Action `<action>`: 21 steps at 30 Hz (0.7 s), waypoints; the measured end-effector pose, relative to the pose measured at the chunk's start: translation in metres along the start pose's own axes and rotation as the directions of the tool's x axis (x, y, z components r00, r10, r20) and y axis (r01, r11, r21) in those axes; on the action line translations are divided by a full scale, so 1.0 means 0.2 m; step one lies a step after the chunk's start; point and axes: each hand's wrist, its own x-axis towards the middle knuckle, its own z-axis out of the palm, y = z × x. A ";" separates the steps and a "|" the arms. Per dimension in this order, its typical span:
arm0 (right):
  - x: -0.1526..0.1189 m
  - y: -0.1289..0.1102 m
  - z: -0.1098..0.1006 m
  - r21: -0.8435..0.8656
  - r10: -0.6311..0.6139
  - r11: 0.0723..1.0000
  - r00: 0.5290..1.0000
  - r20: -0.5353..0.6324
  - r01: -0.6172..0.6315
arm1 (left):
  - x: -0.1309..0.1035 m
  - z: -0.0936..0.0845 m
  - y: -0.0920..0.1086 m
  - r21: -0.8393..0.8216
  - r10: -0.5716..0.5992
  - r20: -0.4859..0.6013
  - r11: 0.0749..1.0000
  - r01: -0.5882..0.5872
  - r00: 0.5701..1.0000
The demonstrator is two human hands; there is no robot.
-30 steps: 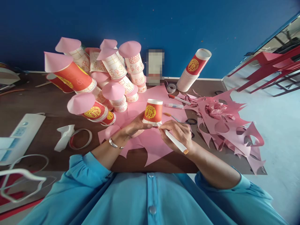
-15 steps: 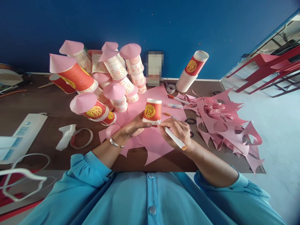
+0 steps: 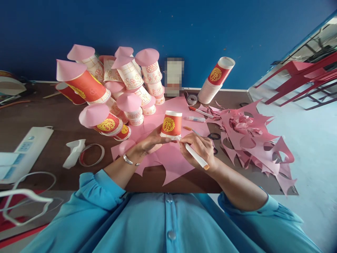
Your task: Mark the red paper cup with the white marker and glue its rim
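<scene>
A red paper cup (image 3: 171, 124) with a yellow emblem and a white rim is held in my left hand (image 3: 152, 142), its fingers around the lower left side. My right hand (image 3: 198, 147) grips a white marker (image 3: 195, 155) with an orange end; its tip meets the white band at the cup's bottom right. Beneath both hands lies pink paper (image 3: 176, 163). A capped glue-like tube (image 3: 195, 119) and a red-and-white marker (image 3: 201, 112) rest just behind my right hand.
Cup towers with pink cones (image 3: 129, 102) crowd the back left. Behind on the right leans a cup stack (image 3: 210, 90). Pink scraps (image 3: 252, 140) cover the right side. Tape rolls, black scissors (image 3: 214, 136) and a power strip (image 3: 26, 151) also lie on the table (image 3: 60, 121).
</scene>
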 end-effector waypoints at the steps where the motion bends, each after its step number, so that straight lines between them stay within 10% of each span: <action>1: 0.00 0.00 0.00 0.003 0.000 1.000 1.000 0.000 0.000 | 0.00 0.00 0.00 0.005 -0.001 -0.001 1.000 0.001 1.000; 21: -0.02 -0.02 -0.01 0.072 -0.041 0.997 0.999 -0.011 0.042 | -0.01 0.01 0.01 0.022 0.024 0.006 0.999 -0.024 1.000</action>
